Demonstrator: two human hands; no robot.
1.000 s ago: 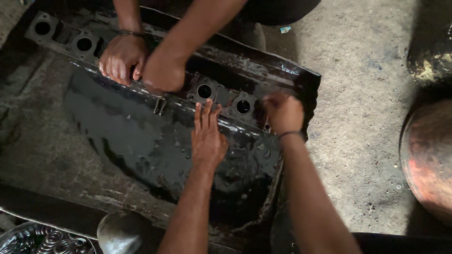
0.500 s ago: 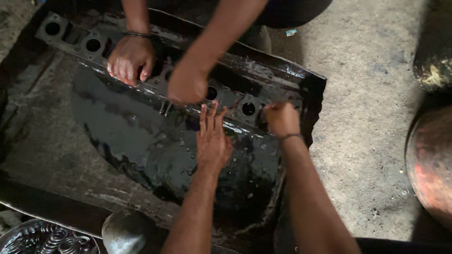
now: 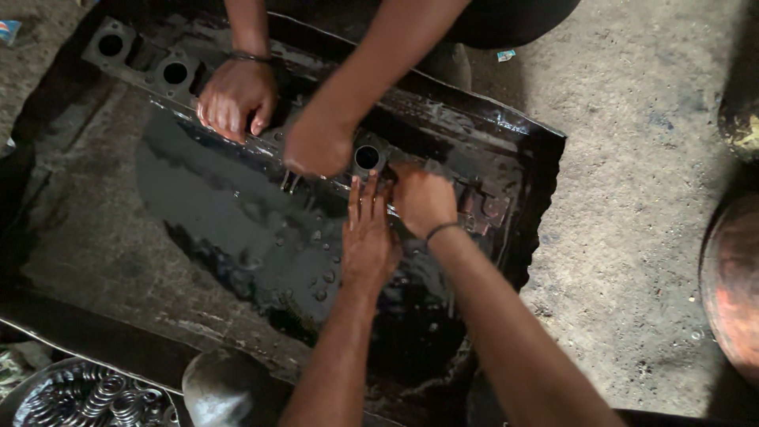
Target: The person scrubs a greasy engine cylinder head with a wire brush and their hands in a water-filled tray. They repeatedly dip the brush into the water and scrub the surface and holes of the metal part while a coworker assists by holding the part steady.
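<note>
Change: right hand (image 3: pixel 423 199) has shifted left along the part since a second ago, now just beside the left hand; it covers the bore it sat next to before.
Part: long dark metal casting, an engine cylinder head (image 3: pixel 261 111) by the look, oily and wet, row of round bores along it with bolt-hole flanges.
Axis: long axis runs diagonally, upper-left end near the tray corner, lower-right end toward the tray's right edge.
Location: lying in a shallow black metal tray (image 3: pixel 545 150) of dark liquid on the concrete floor (image 3: pixel 632 198).
Left hand (image 3: pixel 368 237): flat, fingers straight and together, fingertips touching the near edge of the casting just below a round bore (image 3: pixel 366 156).
Right hand: curled down on the casting, fingers hidden; cannot tell if it grips anything; dark wristband.
Co-worker's hands: one hand (image 3: pixel 235 95) fingers bent over the casting near the upper-left bores, other hand (image 3: pixel 318 145) fisted on it beside the middle bore.
Nearby: bowl of coil springs (image 3: pixel 95 399) at bottom left.
</note>
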